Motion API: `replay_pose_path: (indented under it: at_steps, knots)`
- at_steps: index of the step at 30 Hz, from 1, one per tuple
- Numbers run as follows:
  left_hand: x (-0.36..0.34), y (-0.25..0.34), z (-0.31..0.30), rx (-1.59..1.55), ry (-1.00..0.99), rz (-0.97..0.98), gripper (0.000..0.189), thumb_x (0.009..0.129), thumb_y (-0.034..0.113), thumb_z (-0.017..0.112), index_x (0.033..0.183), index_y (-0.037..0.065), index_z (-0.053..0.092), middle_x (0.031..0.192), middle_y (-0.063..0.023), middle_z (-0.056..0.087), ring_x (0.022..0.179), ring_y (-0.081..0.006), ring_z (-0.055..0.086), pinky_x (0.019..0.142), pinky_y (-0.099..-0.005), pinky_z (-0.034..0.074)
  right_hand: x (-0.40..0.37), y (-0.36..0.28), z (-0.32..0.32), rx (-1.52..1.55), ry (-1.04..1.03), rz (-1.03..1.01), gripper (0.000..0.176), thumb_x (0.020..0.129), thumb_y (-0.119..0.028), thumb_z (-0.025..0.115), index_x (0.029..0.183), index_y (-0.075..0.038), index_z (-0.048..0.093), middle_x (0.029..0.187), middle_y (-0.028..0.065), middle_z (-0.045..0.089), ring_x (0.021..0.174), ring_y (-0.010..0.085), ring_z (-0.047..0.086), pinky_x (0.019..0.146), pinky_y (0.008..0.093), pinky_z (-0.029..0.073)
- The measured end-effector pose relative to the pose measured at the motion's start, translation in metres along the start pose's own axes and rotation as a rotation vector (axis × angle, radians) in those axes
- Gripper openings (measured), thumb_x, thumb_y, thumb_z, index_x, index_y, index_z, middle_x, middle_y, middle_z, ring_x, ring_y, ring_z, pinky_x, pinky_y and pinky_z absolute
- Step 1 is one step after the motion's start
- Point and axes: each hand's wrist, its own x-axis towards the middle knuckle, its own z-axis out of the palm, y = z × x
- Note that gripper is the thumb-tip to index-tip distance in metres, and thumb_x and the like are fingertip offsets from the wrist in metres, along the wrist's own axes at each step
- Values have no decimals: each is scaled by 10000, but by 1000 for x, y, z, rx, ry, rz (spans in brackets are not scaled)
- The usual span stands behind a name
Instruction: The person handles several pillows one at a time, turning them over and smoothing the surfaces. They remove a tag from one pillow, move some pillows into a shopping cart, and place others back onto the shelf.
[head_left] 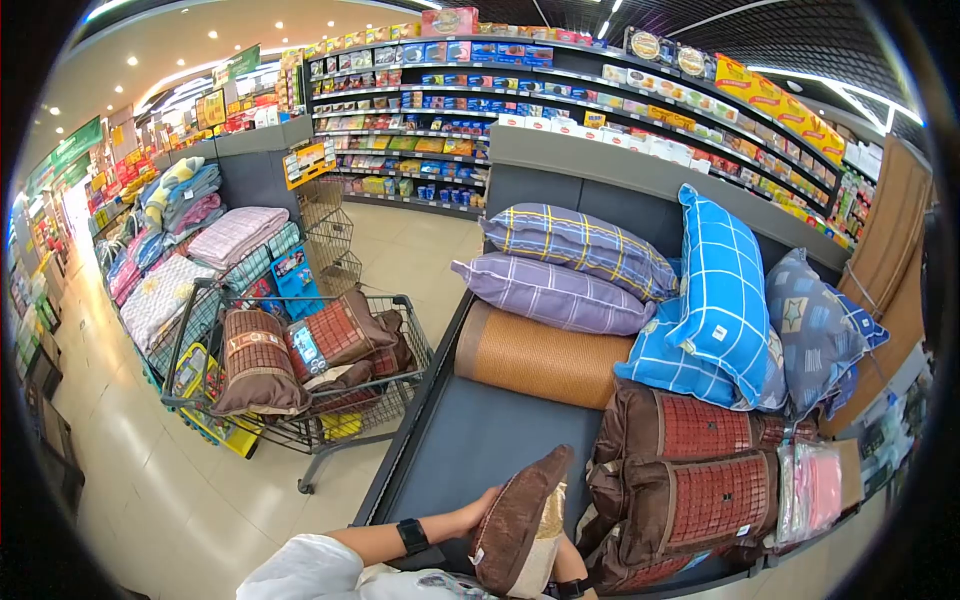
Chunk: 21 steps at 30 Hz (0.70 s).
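Observation:
A small brown pillow (513, 520) with a gold and cream side is held up in front of me, over the dark display shelf (430, 445). My left hand (480, 510), below a black wristwatch, grips its left side. My right hand (568, 560) is at the pillow's other side, mostly hidden behind it, a dark band at the wrist. Just to the right lie brown pillows with reddish beaded panels (706, 425), stacked on the shelf. A rolled tan mat (540, 355) rests farther back on the same shelf.
A shopping cart (385, 385) holding several brown pillows stands at the left. Purple plaid pillows (560, 290) and bright blue checked pillows (722, 290) are piled at the back. Folded bedding (240, 235) fills a stand beyond the cart. Stocked grocery shelves (440, 100) line the background.

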Motion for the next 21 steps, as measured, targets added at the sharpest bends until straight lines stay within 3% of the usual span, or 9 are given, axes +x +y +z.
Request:
replay_pose_path:
  at_steps: [5,9,10,11,14,15,17,18,21]
  knots:
    - [-50,26,37,67,-117,517,484,952,360,294,1322,50,338,1325,-93,376,1234,-175,341,1037,-325,261,-9,-21,22,-27,-106,-157,494,953,-369,338,1323,-41,351,1352,100,378,1248,209,356,1036,371,300]
    - [-72,52,49,109,-205,532,507,948,351,303,1351,45,281,1378,-99,295,1278,-191,273,1064,-328,197,-22,-53,47,-168,-268,-350,483,954,-361,343,1320,-47,361,1354,98,380,1251,208,355,1040,377,299]
    - [-82,57,55,240,-226,727,525,948,363,289,1363,42,253,1384,-108,285,1282,-202,269,1065,-333,191,-25,-62,53,-242,-314,-395,480,954,-359,345,1319,-48,364,1354,98,381,1252,208,354,1041,378,299]
    - [-87,60,58,373,-245,921,544,949,375,274,1374,40,226,1391,-117,274,1286,-213,264,1067,-338,186,-28,-71,59,-437,-361,-433,824,865,-601,341,1378,23,179,1382,148,281,1265,259,313,1050,375,219]
    - [-88,61,58,645,-82,1084,488,884,141,368,1340,-10,281,1359,-153,327,1285,-213,283,1057,-318,218,-49,-90,91,-609,-273,-507,792,872,-519,421,1381,25,153,1404,167,223,1297,275,251,1064,383,183]
    - [-84,56,55,639,-79,1090,488,884,141,368,1340,-10,281,1359,-153,327,1285,-213,283,1057,-318,218,-43,-80,79,-607,-233,-437,778,850,-408,517,1382,22,146,1405,183,211,1317,286,200,1066,400,172]
    - [-70,42,49,475,-9,785,498,860,81,368,1341,-14,280,1351,-158,338,1282,-234,294,1052,-317,231,-48,-68,72,-831,-229,-405,777,849,-364,534,1387,12,119,1421,173,197,1325,281,194,1070,395,169]
    - [-73,43,49,477,-10,796,498,860,81,368,1341,-14,280,1351,-158,338,1282,-234,294,1052,-317,231,-48,-64,71,-1047,-213,-369,782,847,-321,551,1392,1,92,1436,164,182,1334,275,187,1074,390,166]
    - [-74,35,36,572,38,822,468,891,102,356,1337,-20,287,1350,-157,345,1266,-232,311,1055,-312,222,-48,-63,71,-934,-206,-298,790,808,-275,599,1389,-5,137,1415,187,199,1331,289,173,1071,390,155]
